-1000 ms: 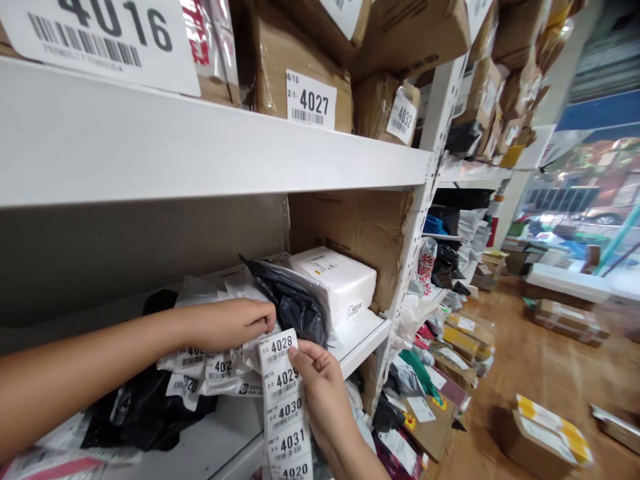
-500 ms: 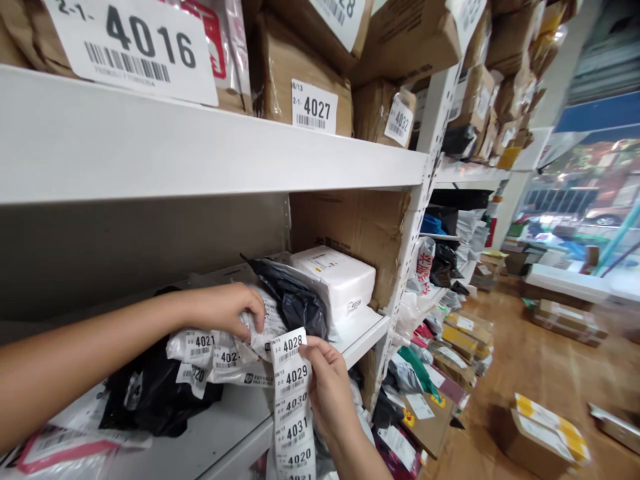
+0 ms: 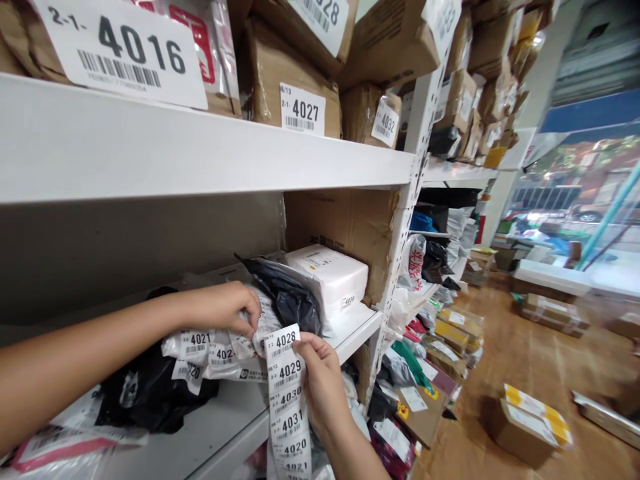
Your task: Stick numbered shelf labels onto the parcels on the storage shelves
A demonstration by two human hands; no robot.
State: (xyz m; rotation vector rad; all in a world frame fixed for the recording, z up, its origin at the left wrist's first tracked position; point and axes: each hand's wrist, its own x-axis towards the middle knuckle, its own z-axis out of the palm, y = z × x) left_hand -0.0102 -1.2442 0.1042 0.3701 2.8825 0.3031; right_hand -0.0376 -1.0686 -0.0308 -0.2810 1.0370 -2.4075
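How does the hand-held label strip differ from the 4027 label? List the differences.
The label strip hangs loose from the right hand; the 4027 label sticks flat on a cardboard box. The strip carries several numbers, the 4027 label one. Both are white with black digits and barcodes.

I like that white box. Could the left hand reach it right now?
Probably yes: only the black bag lies between the left hand and the white box, with open space above.
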